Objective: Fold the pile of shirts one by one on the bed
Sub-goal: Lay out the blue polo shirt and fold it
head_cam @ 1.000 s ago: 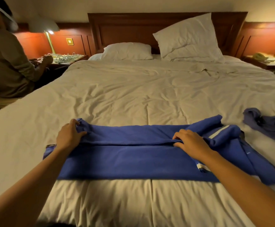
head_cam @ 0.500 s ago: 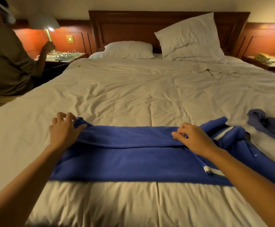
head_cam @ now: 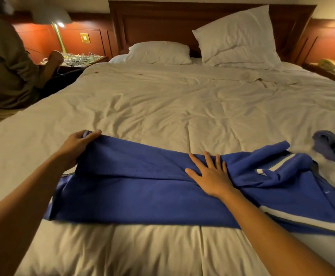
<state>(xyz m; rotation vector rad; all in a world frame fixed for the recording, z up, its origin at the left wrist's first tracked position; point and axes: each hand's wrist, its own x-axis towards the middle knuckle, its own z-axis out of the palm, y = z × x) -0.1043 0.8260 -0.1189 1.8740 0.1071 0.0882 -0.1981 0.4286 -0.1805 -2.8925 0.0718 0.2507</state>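
From the head camera I see the blue shirt [head_cam: 142, 194] lying crosswise on the near part of the bed [head_cam: 162, 108], already narrowed into a long band, with its sleeves and white-striped end bunched at the right. My left hand [head_cam: 75, 145] has its fingers curled round the band's far left corner and holds it raised off the cover. My right hand [head_cam: 210, 174] lies flat with fingers spread, pressing the cloth down right of the middle; the two hands are well apart. I judge this as the start of the crosswise fold. Next I would carry the left end over towards the right hand, keeping the edges lined up. Another crumpled shirt [head_cam: 334, 150] waits at the right.
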